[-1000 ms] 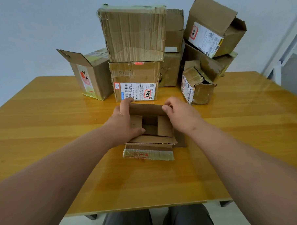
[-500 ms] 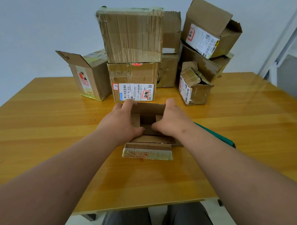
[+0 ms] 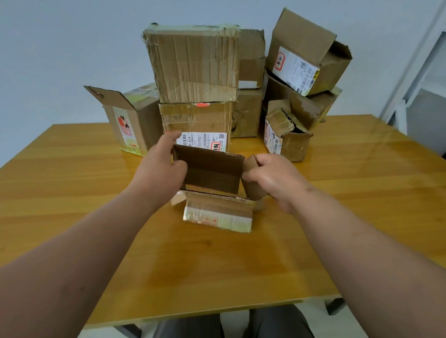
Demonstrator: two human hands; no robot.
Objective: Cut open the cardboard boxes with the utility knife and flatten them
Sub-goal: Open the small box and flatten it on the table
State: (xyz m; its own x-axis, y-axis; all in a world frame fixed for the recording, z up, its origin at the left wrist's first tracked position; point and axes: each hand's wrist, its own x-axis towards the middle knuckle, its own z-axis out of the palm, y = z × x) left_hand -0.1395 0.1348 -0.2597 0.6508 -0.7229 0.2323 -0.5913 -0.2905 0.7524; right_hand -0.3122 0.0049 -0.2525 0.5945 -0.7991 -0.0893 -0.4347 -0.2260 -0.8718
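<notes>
**Small box pulled apart between both hands**

Since a second ago, both hands have drawn outward and the small box has gone from a square well with its flaps folded inward to a spread, half-collapsed shape, its far wall now standing as one broad brown panel.

That box sits on the wooden table, just in front of the labelled box at the bottom of the stack. The left hand grasps the box's left edge, fingers over the top corner of the far panel and thumb on the near side. The right hand is curled round the right side flap, which bends outward into a rounded fold under the fingers. The box's near flap, edged with pale printed tape, hangs forward and down onto the table.

On top of the labelled box rests a large creased box with taped edges. Left of the labelled box stands an open box with a raised flap and a colourful sticker. To its right lie a crushed small box and, above that, a tilted open box bearing a white shipping label.

The utility knife is not seen anywhere.
</notes>
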